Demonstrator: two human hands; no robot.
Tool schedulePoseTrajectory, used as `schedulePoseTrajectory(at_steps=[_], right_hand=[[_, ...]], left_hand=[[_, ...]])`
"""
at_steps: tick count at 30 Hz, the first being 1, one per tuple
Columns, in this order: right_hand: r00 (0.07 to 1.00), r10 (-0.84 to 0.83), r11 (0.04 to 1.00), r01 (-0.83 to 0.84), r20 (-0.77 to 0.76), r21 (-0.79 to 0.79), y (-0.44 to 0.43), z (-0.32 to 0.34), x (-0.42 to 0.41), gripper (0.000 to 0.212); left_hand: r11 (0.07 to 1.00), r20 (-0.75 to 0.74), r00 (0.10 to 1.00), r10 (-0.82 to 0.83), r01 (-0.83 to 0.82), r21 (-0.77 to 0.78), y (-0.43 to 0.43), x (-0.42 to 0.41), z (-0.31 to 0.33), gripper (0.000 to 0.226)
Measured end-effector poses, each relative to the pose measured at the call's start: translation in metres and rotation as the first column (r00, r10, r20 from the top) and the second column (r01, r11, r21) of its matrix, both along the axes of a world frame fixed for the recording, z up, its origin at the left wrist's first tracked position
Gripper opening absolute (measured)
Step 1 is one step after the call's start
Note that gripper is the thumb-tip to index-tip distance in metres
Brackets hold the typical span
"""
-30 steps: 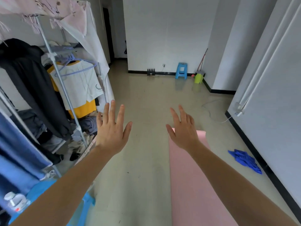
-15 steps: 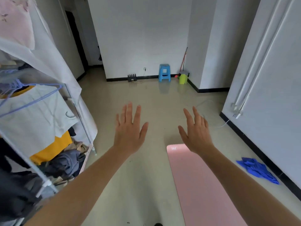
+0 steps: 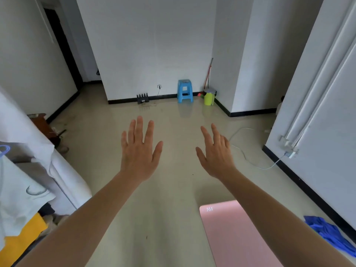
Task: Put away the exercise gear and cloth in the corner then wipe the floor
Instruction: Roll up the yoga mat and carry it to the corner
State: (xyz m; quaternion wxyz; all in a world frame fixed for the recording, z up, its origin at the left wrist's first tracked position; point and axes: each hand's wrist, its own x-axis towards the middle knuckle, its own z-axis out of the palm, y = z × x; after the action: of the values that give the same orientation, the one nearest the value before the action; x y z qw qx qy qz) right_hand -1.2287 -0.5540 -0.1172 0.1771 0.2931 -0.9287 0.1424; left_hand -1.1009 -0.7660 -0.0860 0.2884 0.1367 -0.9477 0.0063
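Note:
A pink exercise mat [image 3: 233, 234] lies flat on the floor at the lower right, partly under my right forearm. A crumpled blue cloth [image 3: 331, 234] rests on the floor by the right wall. My left hand [image 3: 139, 151] and my right hand [image 3: 215, 153] are stretched out in front of me above the bare floor, fingers spread, holding nothing. A mop or broom handle [image 3: 209, 74] leans in the far corner beside a green bucket [image 3: 209, 97].
A clothes rack with a white cover [image 3: 28, 151] and hanging garments stands at the left. A blue stool [image 3: 185, 91] and a black rack [image 3: 143, 98] sit by the far wall. A white cable [image 3: 248, 158] runs across the floor at right. A dark doorway [image 3: 63, 47] opens far left.
The view has moved forward and lifted: the clothes rack slid off to the left, the mat and blue cloth dropped lower in view. Both hands stay spread and empty.

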Motion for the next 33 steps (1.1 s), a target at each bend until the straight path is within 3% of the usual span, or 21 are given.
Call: schedulePoseTrajectory(at_steps=[6, 13, 22, 30, 33], right_hand=[[0.995, -0.089, 0.992, 0.092, -0.035, 0.081, -0.097, -0.019, -0.117, 0.07], [0.92, -0.392, 0.917, 0.392, -0.009, 0.067, -0.115, -0.017, -0.23, 0.071], [0.647, -0.761, 0.649, 0.761, 0.057, 0.029, -0.019, -0.063, -0.333, 0.071], [0.424, -0.891, 0.43, 0.903, 0.161, 0.001, 0.07, -0.096, -0.47, 0.071], [0.35, -0.923, 0.353, 0.936, 0.16, -0.011, 0.096, -0.088, -0.497, 0.071]], left_hand=[[0.996, 0.023, 0.996, -0.083, 0.082, 0.021, -0.116, -0.137, -0.028, 0.068], [0.93, 0.093, 0.925, -0.367, 0.368, 0.009, -0.171, -0.328, -0.012, 0.069], [0.663, 0.124, 0.657, -0.743, 0.748, 0.011, -0.057, -0.552, -0.054, 0.067], [0.399, 0.26, 0.399, -0.879, 0.915, -0.056, 0.057, -0.728, -0.084, 0.067], [0.35, 0.253, 0.346, -0.904, 0.936, -0.032, 0.108, -0.78, -0.069, 0.067]])
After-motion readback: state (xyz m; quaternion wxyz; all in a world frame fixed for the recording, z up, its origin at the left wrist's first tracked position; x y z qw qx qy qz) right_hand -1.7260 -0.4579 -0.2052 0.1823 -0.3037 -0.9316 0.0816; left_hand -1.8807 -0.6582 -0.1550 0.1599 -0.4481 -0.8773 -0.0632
